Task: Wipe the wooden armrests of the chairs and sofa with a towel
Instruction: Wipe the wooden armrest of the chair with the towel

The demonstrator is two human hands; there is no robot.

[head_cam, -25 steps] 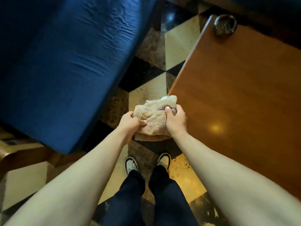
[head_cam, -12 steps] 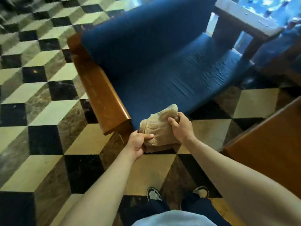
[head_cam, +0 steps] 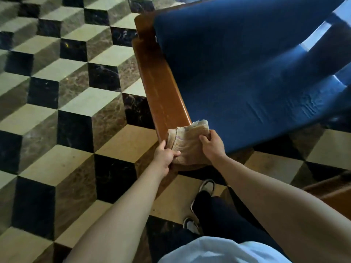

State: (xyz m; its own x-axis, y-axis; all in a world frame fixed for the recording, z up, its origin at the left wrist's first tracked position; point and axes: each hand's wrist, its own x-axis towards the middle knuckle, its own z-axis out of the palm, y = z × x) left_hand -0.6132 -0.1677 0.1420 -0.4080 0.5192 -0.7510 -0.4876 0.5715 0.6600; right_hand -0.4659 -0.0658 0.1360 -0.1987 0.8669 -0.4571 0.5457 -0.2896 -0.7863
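Folded tan towel (head_cam: 188,144) sits at frame centre, over the near end of the wooden armrest (head_cam: 163,92) of the blue chair (head_cam: 256,73). Left hand (head_cam: 164,157) pinches its left edge, thumb on top; right hand (head_cam: 213,144) grips the right edge, fingers curled round it. Checkered tile floor (head_cam: 66,111) fills the left.

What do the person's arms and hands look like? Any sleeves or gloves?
Both forearms are bare, with no sleeves showing. The left hand and right hand wear no gloves, and I see no rings or watch. Lower down are a white top and dark trousers.
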